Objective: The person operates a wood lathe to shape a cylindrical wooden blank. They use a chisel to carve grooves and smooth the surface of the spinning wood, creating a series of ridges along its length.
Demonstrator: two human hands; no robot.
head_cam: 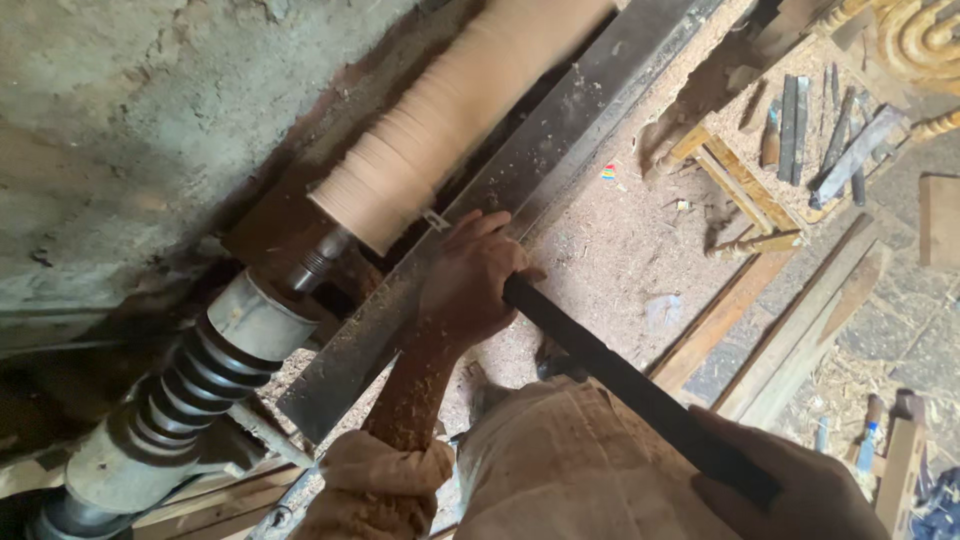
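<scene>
A pale wooden cylinder (450, 110) is mounted on a lathe and looks blurred from spinning. My left hand (468, 282) presses a long dark chisel (620, 375) onto the flat metal tool rest (500, 190), with the tip next to the cylinder's near end. My right hand (800, 490) grips the chisel's dark handle at the lower right. My left forearm is dusted with wood shavings.
The lathe's ribbed pulley and grey headstock (190, 390) sit at lower left. Several chisels (820, 140) lie on a sawdust-covered wooden frame at upper right. Planks (800, 330) lean on the floor at right. A rough wall (130, 130) is behind the lathe.
</scene>
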